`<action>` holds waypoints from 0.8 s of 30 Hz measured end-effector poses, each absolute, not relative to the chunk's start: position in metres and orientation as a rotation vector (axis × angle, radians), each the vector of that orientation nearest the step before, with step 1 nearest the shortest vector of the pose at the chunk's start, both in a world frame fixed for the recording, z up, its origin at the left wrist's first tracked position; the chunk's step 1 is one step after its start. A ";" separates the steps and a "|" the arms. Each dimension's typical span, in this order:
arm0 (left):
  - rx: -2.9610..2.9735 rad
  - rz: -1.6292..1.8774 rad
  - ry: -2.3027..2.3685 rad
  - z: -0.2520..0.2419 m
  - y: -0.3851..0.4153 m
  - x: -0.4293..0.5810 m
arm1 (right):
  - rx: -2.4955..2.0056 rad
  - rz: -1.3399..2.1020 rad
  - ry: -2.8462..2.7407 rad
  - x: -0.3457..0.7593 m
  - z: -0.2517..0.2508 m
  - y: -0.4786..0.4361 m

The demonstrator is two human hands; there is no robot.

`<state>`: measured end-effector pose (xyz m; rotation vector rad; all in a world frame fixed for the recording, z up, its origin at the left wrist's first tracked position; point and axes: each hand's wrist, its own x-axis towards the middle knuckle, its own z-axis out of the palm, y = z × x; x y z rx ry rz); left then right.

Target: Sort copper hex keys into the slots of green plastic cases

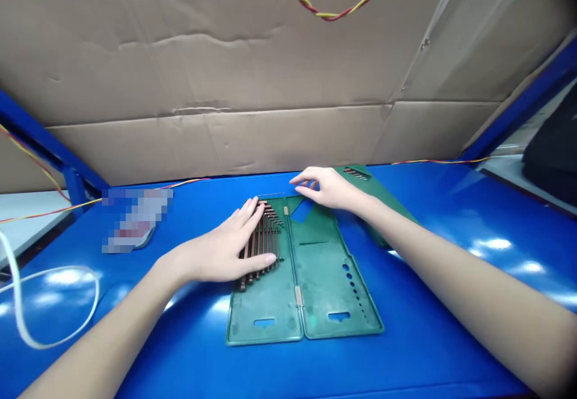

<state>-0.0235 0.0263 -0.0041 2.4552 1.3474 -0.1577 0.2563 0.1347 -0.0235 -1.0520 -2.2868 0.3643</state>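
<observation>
A green plastic case [265, 331] lies unfolded flat in front of me, its two halves joined by hinges. Dark brown hex keys [260, 240] of graded lengths lie side by side in the left half. My left hand [229, 243] rests over them with its fingers stretched out, hiding part of the row. Above the far edge of the right half is my right hand [321, 186], its fingers bent with a gap between thumb and fingertips and nothing visible between them. A thin rod [273, 194] lies just beyond the left half.
A second green case [387, 201], shut, sits behind my right forearm. At the left are a blurred-out packet [137, 222] and a white cable [20, 309] on the blue table [433, 351]. A cardboard wall [270, 68] closes the back, with a twisted red-yellow wire [328, 17] hanging before it.
</observation>
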 end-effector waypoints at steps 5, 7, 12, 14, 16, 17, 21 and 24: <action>2.458 -0.175 1.301 -0.005 0.029 -0.029 | -1.019 0.343 -2.489 0.220 -0.019 0.152; 2.452 -0.170 1.301 -0.006 0.029 -0.029 | -0.990 0.285 -2.604 0.210 -0.018 0.158; 2.422 -0.194 1.425 -0.008 0.027 -0.029 | -1.101 0.035 -2.777 0.202 -0.018 0.163; 2.412 -0.197 1.456 -0.008 0.027 -0.029 | -1.140 -0.029 -2.773 0.205 -0.017 0.162; 2.408 -0.200 1.464 -0.009 0.026 -0.029 | -1.151 -0.046 -2.745 0.212 -0.015 0.159; 2.409 -0.199 1.466 -0.010 0.027 -0.030 | -1.156 -0.011 -2.707 0.216 -0.013 0.156; 2.469 -0.116 1.405 -0.016 0.027 -0.030 | -1.092 0.378 -2.379 0.233 -0.004 0.134; 2.514 -0.073 1.360 -0.020 0.027 -0.029 | -0.987 0.558 -2.283 0.241 -0.001 0.107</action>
